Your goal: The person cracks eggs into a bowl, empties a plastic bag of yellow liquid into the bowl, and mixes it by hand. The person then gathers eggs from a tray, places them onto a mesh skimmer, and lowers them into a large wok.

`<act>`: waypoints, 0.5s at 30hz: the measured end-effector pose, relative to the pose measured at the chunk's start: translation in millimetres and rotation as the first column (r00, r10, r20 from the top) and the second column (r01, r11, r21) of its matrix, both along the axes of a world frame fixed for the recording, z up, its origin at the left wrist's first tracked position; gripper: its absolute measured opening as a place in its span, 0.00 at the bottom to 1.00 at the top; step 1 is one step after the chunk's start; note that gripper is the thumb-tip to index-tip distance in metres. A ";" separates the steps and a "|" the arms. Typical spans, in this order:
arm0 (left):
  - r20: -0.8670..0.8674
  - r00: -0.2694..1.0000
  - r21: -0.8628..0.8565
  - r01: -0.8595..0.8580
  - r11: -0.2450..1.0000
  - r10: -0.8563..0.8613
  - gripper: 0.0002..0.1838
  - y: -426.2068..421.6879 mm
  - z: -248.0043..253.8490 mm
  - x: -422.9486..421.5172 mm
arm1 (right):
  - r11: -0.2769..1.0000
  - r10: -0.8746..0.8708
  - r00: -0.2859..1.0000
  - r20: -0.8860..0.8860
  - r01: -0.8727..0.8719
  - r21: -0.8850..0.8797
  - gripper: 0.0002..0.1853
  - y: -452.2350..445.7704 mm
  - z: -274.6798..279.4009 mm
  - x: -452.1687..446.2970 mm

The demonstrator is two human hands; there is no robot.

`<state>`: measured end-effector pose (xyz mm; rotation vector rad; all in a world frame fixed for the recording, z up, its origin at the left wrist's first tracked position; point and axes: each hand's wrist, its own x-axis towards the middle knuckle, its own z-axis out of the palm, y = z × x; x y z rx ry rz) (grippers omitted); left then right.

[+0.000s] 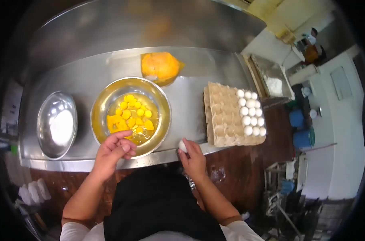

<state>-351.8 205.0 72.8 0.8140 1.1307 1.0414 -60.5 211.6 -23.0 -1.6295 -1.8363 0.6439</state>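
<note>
- Thumb and fingers of the right hand (194, 158) pinch a white egg (183, 146) at the counter's front edge (69, 165).
- Its long axis runs roughly forward; narrow end unclear.
- Left hand (113, 151), half open, fingers curled, crosses the bowl's (103, 100) near rim.

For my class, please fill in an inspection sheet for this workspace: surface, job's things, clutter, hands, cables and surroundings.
Surface: metal counter, with bright reflections.
Job's things: large metal bowl containing egg yolks; cardboard egg tray with white eggs along its right side.
Clutter: orange item, apparently bagged, behind the bowl; second metal bowl to the left.
Hands: left hand over the large bowl's near rim, fingers partly curled, nothing seen in it; right hand holding one egg near the counter's front edge.
Cables: nothing seen.
Surroundings: reddish-brown floor; blue bin; another person in the background.
</note>
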 end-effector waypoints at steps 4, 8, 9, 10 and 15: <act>0.025 0.999 -0.013 0.024 1.000 -0.024 0.23 19.8 8.0 -19.7 | 0.999 -0.036 0.995 0.096 0.038 -0.016 0.23 -0.7 -1.5 -8.9; 0.005 1.000 -0.001 0.022 1.000 -0.022 0.24 22.9 -0.9 -25.4 | 0.998 -0.060 0.985 0.161 0.055 0.038 0.22 1.4 -0.6 -13.8; -0.004 0.999 -0.008 0.033 0.999 -0.033 0.24 23.0 -2.3 -26.8 | 0.998 -0.058 0.981 0.188 0.053 0.029 0.22 1.3 -4.1 -13.5; -0.012 0.999 -0.015 0.042 0.999 -0.042 0.24 22.8 -2.3 -27.9 | 0.999 -0.038 0.988 0.153 0.043 -0.027 0.24 0.8 -9.6 -12.5; -0.037 0.993 0.033 0.113 0.993 -0.112 0.26 24.6 -3.7 -31.2 | 0.985 -0.171 0.964 -0.206 0.160 -0.070 0.21 8.2 0.8 -20.4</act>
